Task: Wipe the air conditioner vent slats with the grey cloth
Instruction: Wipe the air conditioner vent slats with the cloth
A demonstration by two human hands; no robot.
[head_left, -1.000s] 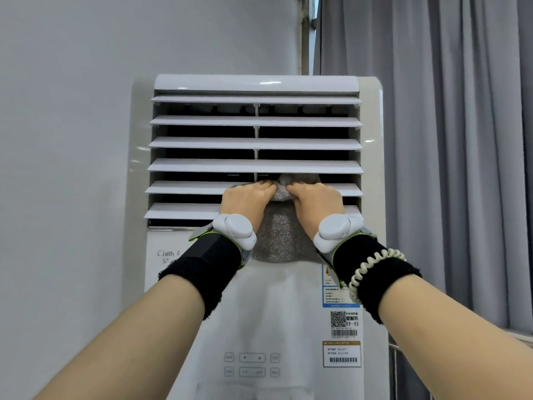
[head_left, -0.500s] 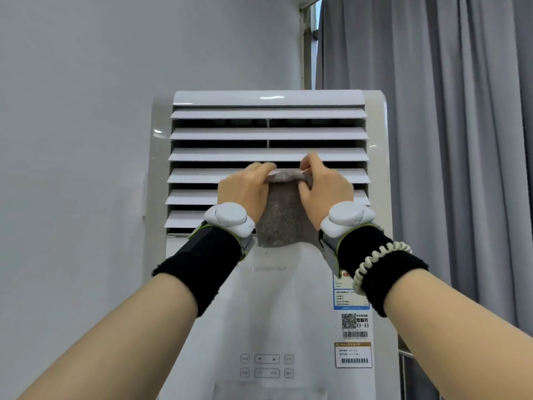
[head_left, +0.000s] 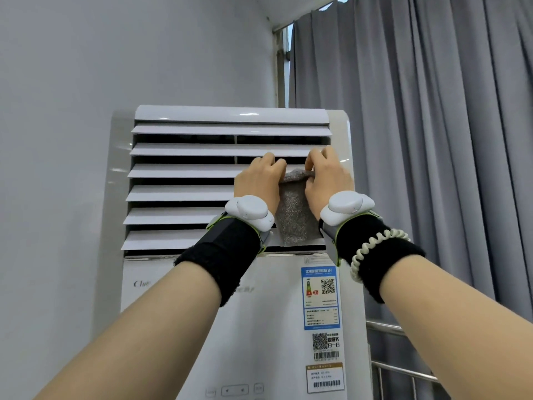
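A tall white floor-standing air conditioner (head_left: 259, 313) fills the middle of the view, its smooth glossy plastic front standing against a plain pale wall (head_left: 86, 82) at 9 o'clock and long pleated grey curtains (head_left: 447, 140) at 3 o'clock. A metal rail (head_left: 403, 370) shows at 4 o'clock, low beside the unit. On the casing below the vent sit a blue energy label (head_left: 320, 298), a QR code sticker (head_left: 326, 346) and a small barcode label (head_left: 325, 378), with a row of faint buttons (head_left: 235, 389) at 6 o'clock. The vent slats (head_left: 184, 171) are flat, thin, matt white strips, stacked level with dark gaps between them. The grey cloth (head_left: 292, 215) is coarse and speckled, draped over the edge of a slat at the right end of the vent and hanging down in a narrow flap across the slats beneath. The left hand (head_left: 258, 183) and the right hand (head_left: 327, 177) sit either side of it, fingers curled and pinching the cloth's top fold against the slat. Both hands and their bulky wrist gear cover much of the vent's right half. Each wrist carries a rounded white device on a fuzzy black wristband (head_left: 222, 255), and a pale coiled band (head_left: 375, 249) rings the right wrist.
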